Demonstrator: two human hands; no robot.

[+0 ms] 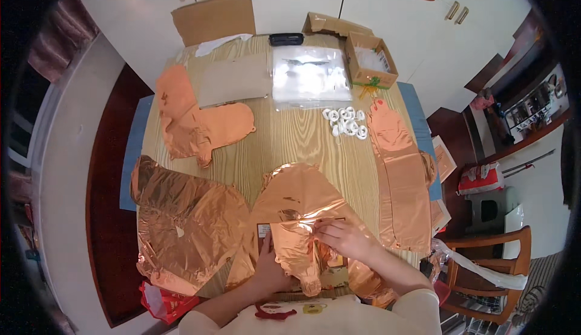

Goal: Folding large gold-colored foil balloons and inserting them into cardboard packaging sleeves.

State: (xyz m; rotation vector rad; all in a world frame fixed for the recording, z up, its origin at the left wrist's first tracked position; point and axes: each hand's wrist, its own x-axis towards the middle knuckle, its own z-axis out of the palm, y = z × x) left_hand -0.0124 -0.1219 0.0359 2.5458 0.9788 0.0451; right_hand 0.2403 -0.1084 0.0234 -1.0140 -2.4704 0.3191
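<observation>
At the near edge of the table lies a flat, uninflated copper-coloured foil balloon [305,187], its lower part folded over near my body. My right hand [345,238] is closed on the foil, fingertips together at the crease. My left hand [271,269] grips the left side of the folded part; some of its fingers are hidden beneath the foil. Under the fold shows part of a flat printed card or packet [336,276]. Close to my left arm is another crumpled foil balloon [187,226]. More copper foil [368,280] lies beneath my right forearm.
Another foil balloon [206,123] lies far left, and a long folded one [402,184] on the right. White ribbon rolls [346,121] sit beside clear plastic bags [311,81]. Behind them stand an open cardboard box [371,63] and a black case [286,39]. A wooden chair [490,274] is at right.
</observation>
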